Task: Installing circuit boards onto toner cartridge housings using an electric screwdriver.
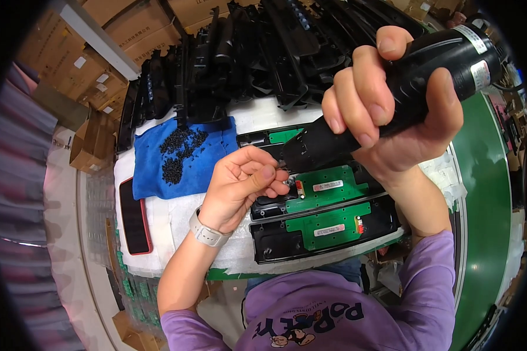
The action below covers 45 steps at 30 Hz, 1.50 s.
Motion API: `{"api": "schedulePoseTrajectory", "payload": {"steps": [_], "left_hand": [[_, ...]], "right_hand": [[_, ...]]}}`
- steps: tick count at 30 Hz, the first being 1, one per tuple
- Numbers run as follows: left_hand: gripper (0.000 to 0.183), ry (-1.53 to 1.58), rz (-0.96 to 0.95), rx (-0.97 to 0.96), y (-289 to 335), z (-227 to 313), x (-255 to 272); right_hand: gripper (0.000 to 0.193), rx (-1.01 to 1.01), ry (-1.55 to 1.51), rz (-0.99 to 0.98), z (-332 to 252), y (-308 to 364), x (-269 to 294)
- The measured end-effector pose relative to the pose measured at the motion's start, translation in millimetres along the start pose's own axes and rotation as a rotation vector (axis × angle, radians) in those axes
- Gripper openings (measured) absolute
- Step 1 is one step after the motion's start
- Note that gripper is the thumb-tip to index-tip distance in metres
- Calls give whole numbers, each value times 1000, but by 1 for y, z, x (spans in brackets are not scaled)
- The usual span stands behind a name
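My right hand [386, 111] is wrapped round a thick black electric screwdriver [334, 140], with a cord at its upper right end. The tool slants down to the left, its narrower end close to my left hand [246, 178]. Thumb and fingertips of the left hand are pinched together; what lies between them is too small or hidden to name. Below the hands lie black plastic panels [275, 241] with green circuit boards [328, 228] set in them. Each of the two nearer boards carries a pale label. To the left, a blue cloth [149, 146] bears piles of small black screws [178, 146].
A stack of long black plastic parts [246, 52] fills the far side of the table. A phone with a red edge [135, 216] lies by the left table edge. Cardboard boxes [93, 137] stand at the left and back. A green surface [480, 175] runs along the right.
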<state>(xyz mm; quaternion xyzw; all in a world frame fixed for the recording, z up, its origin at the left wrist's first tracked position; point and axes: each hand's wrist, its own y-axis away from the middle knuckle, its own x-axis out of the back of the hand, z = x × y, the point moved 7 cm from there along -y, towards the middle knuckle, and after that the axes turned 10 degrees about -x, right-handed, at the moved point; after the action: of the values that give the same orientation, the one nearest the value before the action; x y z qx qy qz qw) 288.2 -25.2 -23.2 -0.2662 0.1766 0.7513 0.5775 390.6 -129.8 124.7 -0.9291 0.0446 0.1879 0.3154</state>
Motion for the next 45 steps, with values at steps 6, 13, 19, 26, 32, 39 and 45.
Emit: {"api": "schedulePoseTrajectory", "payload": {"steps": [6, 13, 19, 26, 32, 39, 45], "left_hand": [[21, -165, 15, 16, 1, 6, -7], [17, -549, 81, 47, -2, 13, 0], [13, -499, 124, -57, -4, 24, 12], [15, -528, 92, -77, -7, 19, 7], [16, -471, 108, -34, -8, 15, 6], [14, -521, 155, -40, -8, 20, 12], [18, -434, 142, -56, -10, 15, 17]], "right_hand": [[41, 13, -42, 21, 4, -2, 16], [31, -64, 90, 241, 10, -12, 35], [24, -73, 507, 382, 25, -15, 52], [23, -111, 522, 374, 35, -17, 53], [18, -137, 525, 358, 43, -27, 55], [19, -198, 542, 311, 52, -36, 50], [18, -158, 570, 247, 49, -30, 42]]}}
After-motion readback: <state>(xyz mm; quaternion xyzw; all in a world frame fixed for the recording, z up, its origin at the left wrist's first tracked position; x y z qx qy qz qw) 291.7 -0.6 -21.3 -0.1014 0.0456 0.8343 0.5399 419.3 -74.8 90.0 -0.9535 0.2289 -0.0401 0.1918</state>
